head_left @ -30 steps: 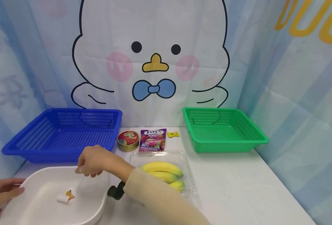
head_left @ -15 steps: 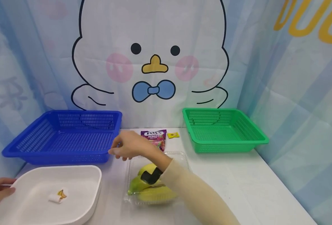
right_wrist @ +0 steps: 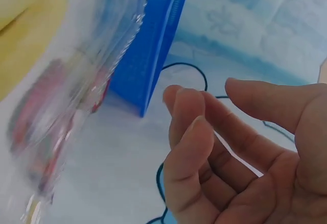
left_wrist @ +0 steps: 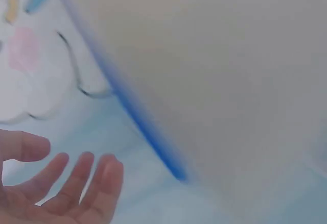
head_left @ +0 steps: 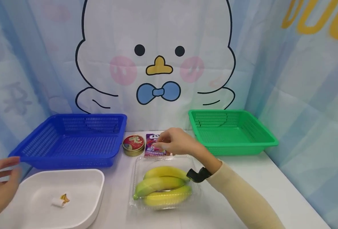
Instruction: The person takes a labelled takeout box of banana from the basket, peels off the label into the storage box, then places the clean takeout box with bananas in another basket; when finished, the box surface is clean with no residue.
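My left hand (head_left: pixel 1 187) hovers over the left rim of a white basin (head_left: pixel 81 189), fingers spread and nothing held. In the left wrist view, its fingers (left_wrist: pixel 76 183) stand apart from the basin. On the basin's floor lie a small white roll (head_left: pixel 58 202) and a small banana picture (head_left: pixel 65 198). My right hand (head_left: pixel 177 141) hangs with loosely bent fingers before a purple candy bag (head_left: pixel 151 150), partly covering it. Between that thumb and the fingers (right_wrist: pixel 189 147) there is nothing in the right wrist view. Several bananas (head_left: pixel 164 183) lie in a clear plastic box (head_left: pixel 140 163).
A round red and gold tin (head_left: pixel 133 143) stands between the candy bag and a blue basket (head_left: pixel 80 163) at back left. At back right is a green basket (head_left: pixel 240 149). A curtain with a printed duck hangs behind the white table.
My right hand has moved right, from above the basin past the tin to the candy bag. The left hand has let go of the basin's rim and lifted. The basin shifted slightly left.
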### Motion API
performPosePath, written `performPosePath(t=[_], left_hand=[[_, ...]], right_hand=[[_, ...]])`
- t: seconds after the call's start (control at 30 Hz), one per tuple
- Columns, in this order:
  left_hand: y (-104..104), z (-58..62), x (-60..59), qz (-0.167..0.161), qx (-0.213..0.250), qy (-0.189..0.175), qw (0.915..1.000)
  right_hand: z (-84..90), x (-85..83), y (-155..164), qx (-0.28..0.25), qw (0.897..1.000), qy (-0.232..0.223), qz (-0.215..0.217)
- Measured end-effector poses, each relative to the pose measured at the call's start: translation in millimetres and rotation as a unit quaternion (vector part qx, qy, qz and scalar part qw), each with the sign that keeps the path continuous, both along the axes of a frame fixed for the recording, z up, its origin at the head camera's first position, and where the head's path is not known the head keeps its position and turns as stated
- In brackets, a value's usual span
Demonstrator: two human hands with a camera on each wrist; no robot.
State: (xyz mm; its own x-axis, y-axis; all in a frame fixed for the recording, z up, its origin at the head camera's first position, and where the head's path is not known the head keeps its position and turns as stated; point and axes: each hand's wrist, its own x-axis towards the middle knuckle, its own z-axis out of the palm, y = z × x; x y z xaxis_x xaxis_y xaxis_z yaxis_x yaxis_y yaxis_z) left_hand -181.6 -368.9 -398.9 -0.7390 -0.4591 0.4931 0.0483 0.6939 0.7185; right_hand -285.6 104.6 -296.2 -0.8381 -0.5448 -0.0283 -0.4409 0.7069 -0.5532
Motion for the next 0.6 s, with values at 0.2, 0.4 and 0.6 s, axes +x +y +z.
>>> performPosePath(t=[0.2,0.4,0.6], left_hand=[[57.6,37.7,17.0,-0.124,-0.089,-0.094,0.9837],[102.9,37.4,16.9,-0.284,0.019,-0.16,0.9453],[150.0,35.2,12.3,-0.348,0.14,-0.238,0.8958]], right_hand=[[-7.8,1.8,35.4,-0.035,0.999,-0.007,-0.024],[-16.9,8.2,66.3,-0.057,0.996,0.004,-0.062],[-32.2,17.8,85.6,-0.053,0.994,0.014,-0.098]])
